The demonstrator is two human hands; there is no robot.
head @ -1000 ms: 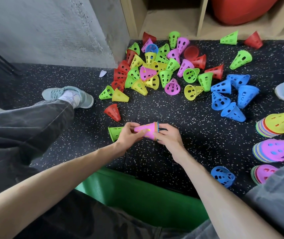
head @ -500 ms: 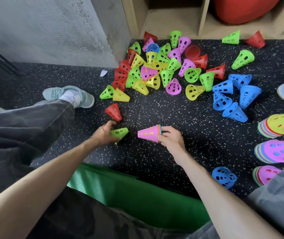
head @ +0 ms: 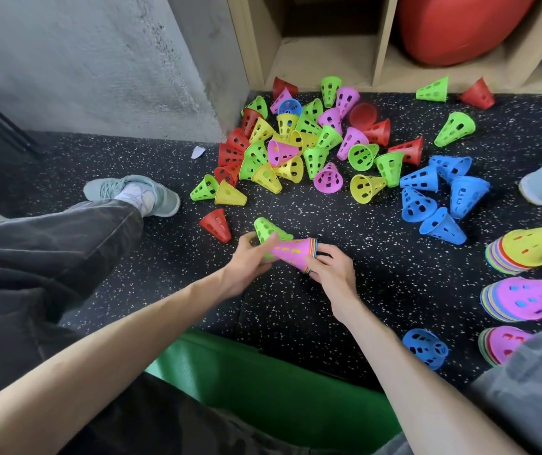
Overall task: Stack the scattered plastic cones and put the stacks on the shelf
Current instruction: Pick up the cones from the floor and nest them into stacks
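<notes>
My right hand (head: 333, 269) grips the wide end of a small stack of cones with a pink cone (head: 291, 252) outermost, held sideways above the floor. My left hand (head: 246, 257) holds a green cone (head: 268, 229) at the stack's narrow tip, its fingers curled round it. A heap of loose red, green, yellow, pink and blue cones (head: 299, 149) lies on the floor beyond my hands. A wooden shelf (head: 325, 60) stands behind the heap.
Three finished stacks lie at the right: a yellow-topped stack (head: 526, 249), a pink-topped stack (head: 522, 298) and a smaller pink stack (head: 503, 344). A blue cone (head: 425, 348) lies near my right forearm. A red cone (head: 215, 224) sits left of my hands. My shoe (head: 131, 193) rests left; a red ball (head: 460, 27) fills one shelf bay.
My left hand let go of the stack, picked the green cone off the floor at the left, and has brought it up to the narrow end of the stack.
</notes>
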